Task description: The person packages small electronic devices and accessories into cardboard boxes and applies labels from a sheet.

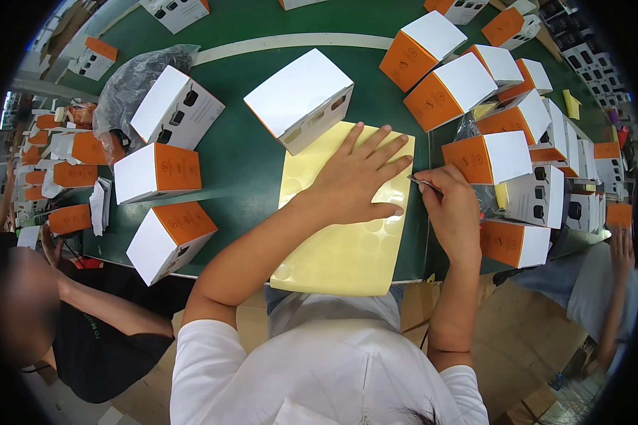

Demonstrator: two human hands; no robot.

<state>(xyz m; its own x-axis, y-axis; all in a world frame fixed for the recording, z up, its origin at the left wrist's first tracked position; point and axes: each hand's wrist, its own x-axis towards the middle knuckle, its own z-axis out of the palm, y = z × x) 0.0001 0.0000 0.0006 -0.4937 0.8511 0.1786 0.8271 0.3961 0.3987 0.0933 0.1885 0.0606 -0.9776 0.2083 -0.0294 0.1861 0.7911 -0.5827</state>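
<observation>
A yellow sheet of round clear stickers [333,262] lies on the green table in front of me, its near end reaching over the table edge. My left hand [354,170] is spread flat on the sheet's upper part, fingers apart. Beside the sheet's right edge, my right hand [452,205] pinches a thin, pointed metal tool [424,183]; its exact kind is too small to tell. The tip points toward my left hand's fingers. Just beyond the sheet stands a white and orange box [301,95], partly over its far edge.
More white and orange boxes stand at left [159,172] and crowd the right [485,157], close by my right hand. A clear plastic bag [131,85] lies at the far left. Another person [113,312] sits at my left; a person's hand [620,244] shows at far right.
</observation>
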